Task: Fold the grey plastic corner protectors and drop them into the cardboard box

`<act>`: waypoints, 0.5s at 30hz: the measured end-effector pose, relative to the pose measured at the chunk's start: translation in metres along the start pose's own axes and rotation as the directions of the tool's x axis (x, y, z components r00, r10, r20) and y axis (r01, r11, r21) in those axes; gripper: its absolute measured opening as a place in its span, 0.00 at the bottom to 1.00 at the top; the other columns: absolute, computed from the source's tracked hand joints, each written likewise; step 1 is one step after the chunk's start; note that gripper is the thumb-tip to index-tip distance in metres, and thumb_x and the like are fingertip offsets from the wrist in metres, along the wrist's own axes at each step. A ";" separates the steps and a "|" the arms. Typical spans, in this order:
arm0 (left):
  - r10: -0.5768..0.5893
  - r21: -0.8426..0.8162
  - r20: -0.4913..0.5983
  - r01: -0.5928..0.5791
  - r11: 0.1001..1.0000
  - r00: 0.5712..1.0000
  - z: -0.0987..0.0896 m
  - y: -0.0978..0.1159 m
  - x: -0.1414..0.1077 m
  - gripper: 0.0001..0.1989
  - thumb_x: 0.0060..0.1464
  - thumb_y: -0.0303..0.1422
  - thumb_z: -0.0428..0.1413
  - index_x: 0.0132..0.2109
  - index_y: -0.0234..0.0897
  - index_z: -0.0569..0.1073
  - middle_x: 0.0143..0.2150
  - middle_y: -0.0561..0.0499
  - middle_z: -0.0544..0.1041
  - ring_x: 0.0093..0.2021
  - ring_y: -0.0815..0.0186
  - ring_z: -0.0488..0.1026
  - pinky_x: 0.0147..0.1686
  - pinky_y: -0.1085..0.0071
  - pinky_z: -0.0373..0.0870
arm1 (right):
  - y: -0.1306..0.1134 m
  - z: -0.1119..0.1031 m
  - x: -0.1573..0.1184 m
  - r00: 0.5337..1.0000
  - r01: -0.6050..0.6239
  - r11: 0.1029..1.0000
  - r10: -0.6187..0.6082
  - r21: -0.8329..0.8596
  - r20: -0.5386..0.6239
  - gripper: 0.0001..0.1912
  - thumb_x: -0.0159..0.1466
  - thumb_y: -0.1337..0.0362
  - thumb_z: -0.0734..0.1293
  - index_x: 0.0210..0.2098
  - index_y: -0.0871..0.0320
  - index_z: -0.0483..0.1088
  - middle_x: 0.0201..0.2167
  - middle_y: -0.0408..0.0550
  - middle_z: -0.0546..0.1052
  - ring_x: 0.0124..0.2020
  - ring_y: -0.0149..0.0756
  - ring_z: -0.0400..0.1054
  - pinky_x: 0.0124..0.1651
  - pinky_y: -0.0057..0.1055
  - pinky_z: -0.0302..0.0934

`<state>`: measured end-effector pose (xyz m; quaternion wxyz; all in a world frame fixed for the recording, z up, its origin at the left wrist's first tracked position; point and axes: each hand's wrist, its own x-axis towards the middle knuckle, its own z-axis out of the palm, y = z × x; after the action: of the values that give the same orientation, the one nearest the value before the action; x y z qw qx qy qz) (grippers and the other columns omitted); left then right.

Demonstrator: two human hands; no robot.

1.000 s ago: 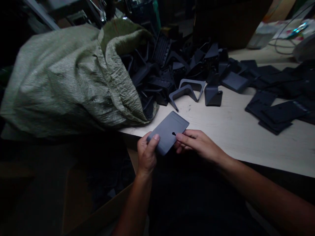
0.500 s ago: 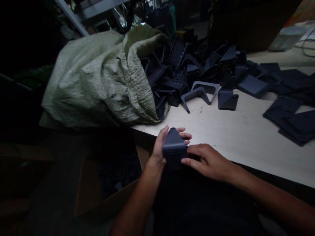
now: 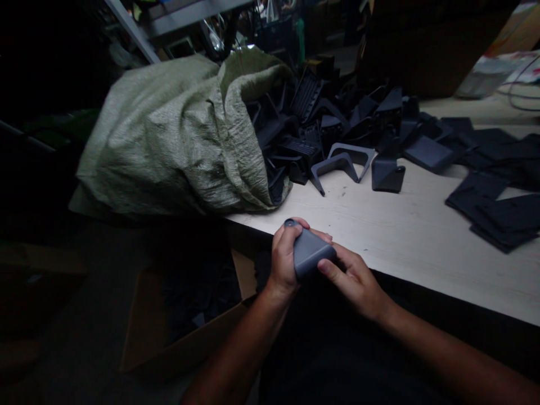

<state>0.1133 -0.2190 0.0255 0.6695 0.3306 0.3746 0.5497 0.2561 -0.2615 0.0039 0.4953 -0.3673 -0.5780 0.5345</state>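
Observation:
A dark grey bent bracket (image 3: 311,251) with a tapered face and a hole near its far tip is held between both hands, just off the table's near edge. My left hand (image 3: 284,260) is closed around its left side, thumb lying across the face near the hole. At the lower right corner, my right hand (image 3: 356,281) grips it with the thumb on top and the fingers behind, partly hidden. On the table beyond, similar brackets (image 3: 337,164) stand near another bent bracket (image 3: 387,173).
A green woven sack (image 3: 169,135) lies on its side, dark plastic parts (image 3: 304,135) spilling from its mouth onto the pale table (image 3: 405,242). Flat dark plates (image 3: 498,208) are stacked at the right. Below the table, an open cardboard box (image 3: 145,320) holds dark parts.
The bracket has been tilted and turned, so its tapered face now shows more. My left thumb has moved onto that face, and the left fingers have closed around it.

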 end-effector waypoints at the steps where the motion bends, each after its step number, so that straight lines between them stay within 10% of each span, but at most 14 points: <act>1: 0.014 -0.005 0.011 -0.014 1.000 1.000 0.001 0.001 0.000 0.08 0.60 0.40 0.53 0.41 0.40 0.70 0.30 0.47 0.84 0.40 0.53 0.83 0.51 0.55 0.75 | 0.000 0.000 0.000 1.000 0.015 1.000 -0.015 -0.025 0.000 0.20 0.74 0.52 0.69 0.60 0.57 0.75 0.55 0.51 0.79 0.57 0.47 0.72 0.65 0.38 0.61; 9: 0.039 -0.034 0.002 -0.039 0.999 0.999 0.001 0.006 -0.003 0.07 0.59 0.37 0.53 0.40 0.40 0.71 0.28 0.48 0.82 0.40 0.53 0.82 0.51 0.56 0.74 | 0.001 0.004 -0.002 0.999 0.042 0.989 -0.044 -0.139 -0.007 0.32 0.67 0.52 0.77 0.65 0.54 0.69 0.61 0.51 0.75 0.63 0.50 0.68 0.67 0.39 0.60; 15: -0.247 -0.286 -0.121 0.205 0.936 0.961 -0.009 0.011 0.005 0.06 0.52 0.37 0.56 0.36 0.40 0.71 0.30 0.47 0.81 0.36 0.54 0.81 0.47 0.57 0.75 | 0.000 -0.020 0.005 0.957 -0.182 0.983 0.182 -0.022 0.226 0.18 0.74 0.48 0.68 0.48 0.57 0.78 0.42 0.48 0.80 0.46 0.44 0.73 0.48 0.33 0.66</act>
<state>0.1007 -0.2121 0.0300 0.7360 0.1469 0.3824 0.5390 0.2746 -0.2520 0.0031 0.3746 -0.3559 -0.5948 0.6158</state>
